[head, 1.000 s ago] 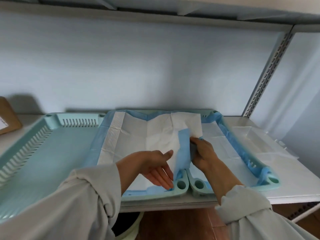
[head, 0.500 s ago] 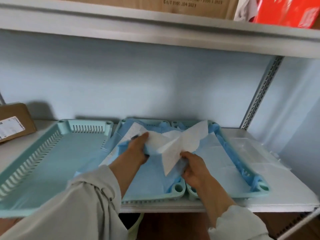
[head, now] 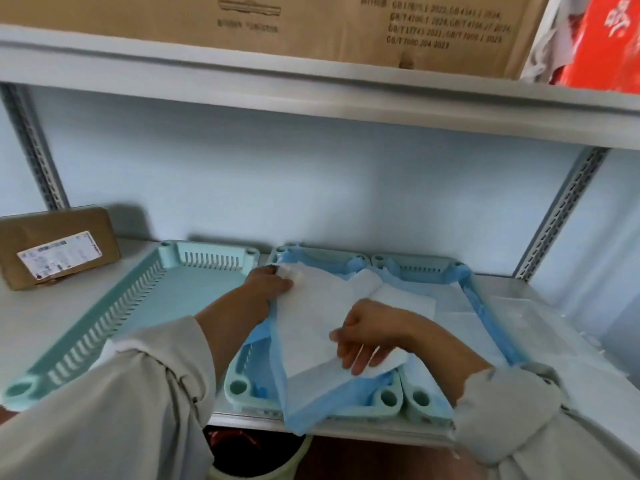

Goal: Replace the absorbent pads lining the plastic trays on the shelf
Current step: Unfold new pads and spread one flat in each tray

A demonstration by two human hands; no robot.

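Three mint-green plastic trays stand side by side on the shelf. The left tray point(head: 104, 327) is bare. A blue-edged white absorbent pad point(head: 311, 327) is gathered and lifted over the middle tray point(head: 239, 388), one blue corner hanging past the shelf's front edge. My left hand point(head: 270, 284) pinches the pad's far left corner near the tray's back wall. My right hand point(head: 367, 336) grips the pad's near right part, fingers curled under it. The right tray point(head: 422, 400) is lined with another blue-edged pad point(head: 460, 320).
A brown cardboard parcel point(head: 59, 247) with a label lies at the far left of the shelf. Clear plastic wrapping point(head: 530, 320) lies right of the trays. The upper shelf holds a large carton point(head: 311, 26) and a red package point(head: 602, 39). A bin point(head: 256, 455) stands below.
The view has tilted up. My left hand has gone from the pad's near edge to its far left corner, and both hands have pulled the pad up out of the middle tray, toward me.
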